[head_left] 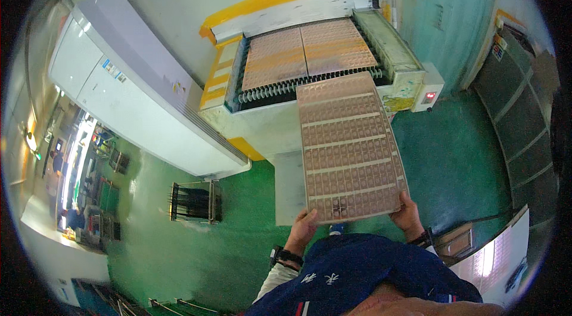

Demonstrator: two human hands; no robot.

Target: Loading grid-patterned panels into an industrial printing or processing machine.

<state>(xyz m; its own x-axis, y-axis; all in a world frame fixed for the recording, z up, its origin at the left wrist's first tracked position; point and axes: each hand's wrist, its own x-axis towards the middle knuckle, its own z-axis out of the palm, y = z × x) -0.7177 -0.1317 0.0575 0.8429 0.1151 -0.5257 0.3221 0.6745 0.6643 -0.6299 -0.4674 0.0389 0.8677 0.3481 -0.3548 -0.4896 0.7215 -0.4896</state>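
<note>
Between my hands is a large flat copper-brown circuit board panel (351, 150), with rows of small repeated units parted by pale strips. My left hand (302, 229) grips its near left corner, and my right hand (407, 213) closes on the near right corner. The panel's far end reaches the front rollers of a roller conveyor machine (217, 118); whether it rests on them I cannot tell. Two similar panels, a left panel (275, 61) and a right panel (337, 45), lie side by side on the rollers beyond.
Left of the machine stands a tall white cabinet-like unit (140, 110). A rack (195, 201) with dark slats is on the green floor. A control box (430, 92) with a red display sits at the machine's right end. Dark panelling (517, 119) lines the right side.
</note>
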